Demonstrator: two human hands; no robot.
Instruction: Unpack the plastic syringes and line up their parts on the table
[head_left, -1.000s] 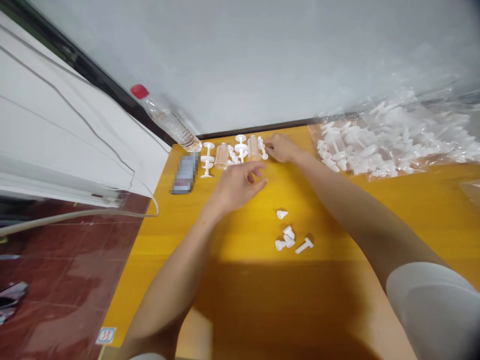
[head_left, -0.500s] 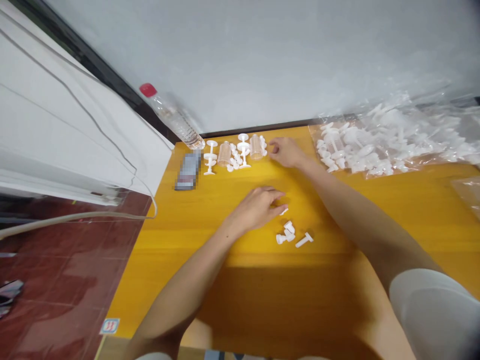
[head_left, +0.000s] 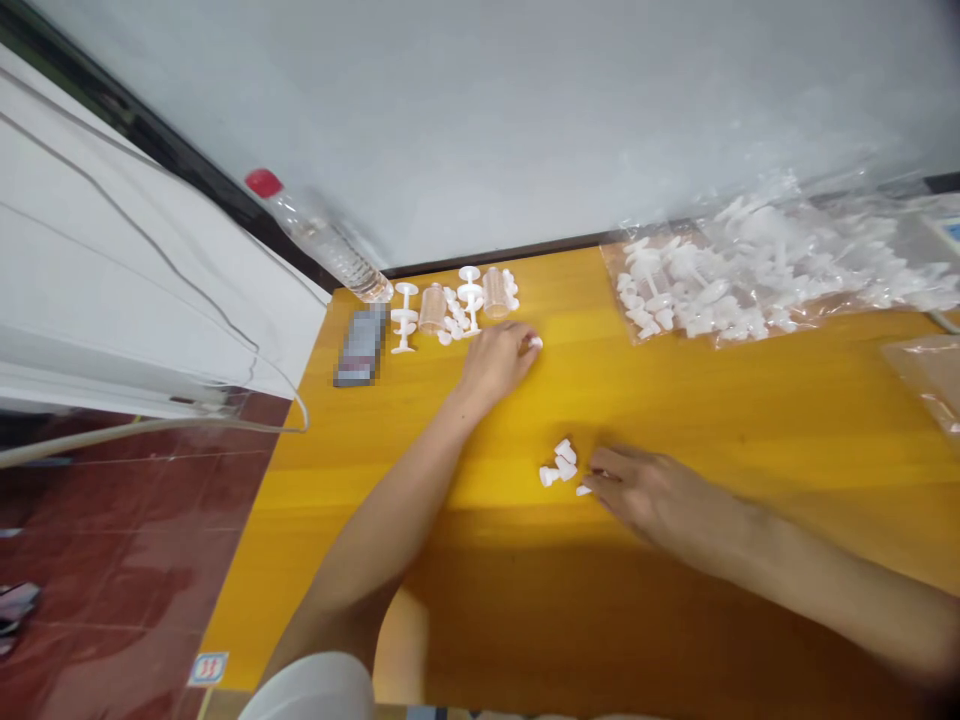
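My left hand (head_left: 496, 365) is closed in a pinch on a small white plastic piece (head_left: 535, 342), just in front of the row of parts at the back of the table. Farther forward and to the right, my right hand (head_left: 645, 492) has its fingers closed over the white T-shaped plastic piece (head_left: 583, 490); only the tip of that piece shows, and the hand is slightly blurred. Beside those fingertips lie several loose white plastic fittings (head_left: 565, 466) in a small cluster.
Along the back stand clear cylinders (head_left: 496, 293), white pieces with discs (head_left: 404, 316) and small white parts (head_left: 455, 318). A dark pixelated object (head_left: 361, 346) and a red-capped bottle (head_left: 330, 245) are at the left. Clear bags of white parts (head_left: 720, 290) lie at the right.
My left hand has moved back toward the row with the small white piece pinched in it. My right hand has come forward from the row and closed over the T-shaped piece.
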